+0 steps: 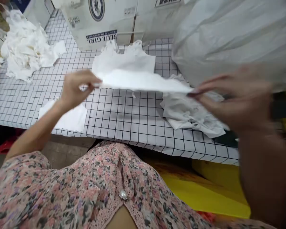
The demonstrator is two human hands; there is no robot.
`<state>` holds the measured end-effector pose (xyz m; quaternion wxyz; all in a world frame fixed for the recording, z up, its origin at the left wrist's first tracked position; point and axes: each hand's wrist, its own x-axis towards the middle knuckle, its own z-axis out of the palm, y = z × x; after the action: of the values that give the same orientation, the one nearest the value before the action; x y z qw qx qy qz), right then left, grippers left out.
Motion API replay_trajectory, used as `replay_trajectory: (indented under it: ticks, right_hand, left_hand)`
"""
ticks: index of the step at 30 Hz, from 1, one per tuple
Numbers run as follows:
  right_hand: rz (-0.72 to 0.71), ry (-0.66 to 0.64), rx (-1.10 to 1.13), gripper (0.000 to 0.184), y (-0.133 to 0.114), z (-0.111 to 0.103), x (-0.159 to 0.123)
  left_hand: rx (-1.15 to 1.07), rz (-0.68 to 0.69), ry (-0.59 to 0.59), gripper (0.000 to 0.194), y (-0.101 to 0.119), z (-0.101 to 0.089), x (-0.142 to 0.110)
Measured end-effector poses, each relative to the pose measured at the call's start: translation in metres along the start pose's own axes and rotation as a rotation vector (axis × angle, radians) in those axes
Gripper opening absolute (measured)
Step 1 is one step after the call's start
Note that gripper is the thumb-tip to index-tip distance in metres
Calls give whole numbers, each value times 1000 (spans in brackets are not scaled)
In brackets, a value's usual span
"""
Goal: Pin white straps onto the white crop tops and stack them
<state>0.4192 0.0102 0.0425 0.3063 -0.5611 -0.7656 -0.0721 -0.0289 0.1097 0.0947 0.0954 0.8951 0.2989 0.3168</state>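
My left hand (78, 87) and my right hand (233, 98) pinch opposite ends of a flat strip of white fabric (143, 81), which is held taut above the table. My right hand is motion-blurred. Behind the strip lies a white sleeveless garment with a ruffled top edge (124, 60). A white fabric piece (70, 117) lies under my left forearm. Below my right hand sits a crumpled white garment (188, 113).
A black-gridded white tablecloth (124, 124) covers the table. A heap of white fabric (26, 47) lies at far left. Cardboard boxes (100, 22) stand at the back, and a large white sack (233, 41) bulges at right. A yellow object (205, 187) sits below the table edge.
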Motion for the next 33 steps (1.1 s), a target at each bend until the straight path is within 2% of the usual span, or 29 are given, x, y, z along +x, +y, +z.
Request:
replay_trajectory:
  ticks: [1,3,5,7,10,13,15,17,20,22,25,27,29,31,33]
  right_hand:
    - [-89,1,80,30,-6,22,-19]
    - [-149,-19,149,25,-15,54,-57]
    - [-139,-49,160,19,-22,71,-89]
    - [-119,-86,166,17,-28,75,-114]
    - [-125,-187,212,18,-40,63,-139]
    - [-125,-294,236,17,-61,51,-147]
    - [-113,-343,219,38,-80,55,-142]
    - [-123,-422,178,62,-98,70,-137]
    - [-136,-559,98,81,-110,99,-140]
    - [-77,-599,39,84,-102,109,-154]
    - [58,-615,-30,86,-72,100,-180]
    - [121,-595,-29,86,-51,86,-189]
    - [176,-484,25,77,-39,75,-186]
    - [231,-312,110,58,-38,73,-174]
    - [276,-204,176,42,-44,80,-155]
  left_hand:
    - [-34,-19,-41,20,-3,23,-26]
    - [-100,-25,-70,21,-12,63,-75]
    - [-98,-44,-109,26,-18,89,-114]
    - [-98,-60,-150,29,-19,98,-143]
    - [-108,-54,-239,29,-9,89,-166]
    - [-71,-54,-371,29,8,75,-166]
    - [-62,-80,-400,39,21,79,-155]
    - [-74,-92,-389,53,33,98,-144]
    - [-20,-130,-410,66,44,141,-138]
    - [47,-210,-416,82,48,164,-145]
    - [92,-304,-368,95,49,175,-160]
    - [74,-325,-322,91,46,172,-165]
    - [39,-354,-284,77,40,166,-162]
    - [20,-406,-255,62,27,159,-153]
    - [24,-463,-251,55,11,153,-140]
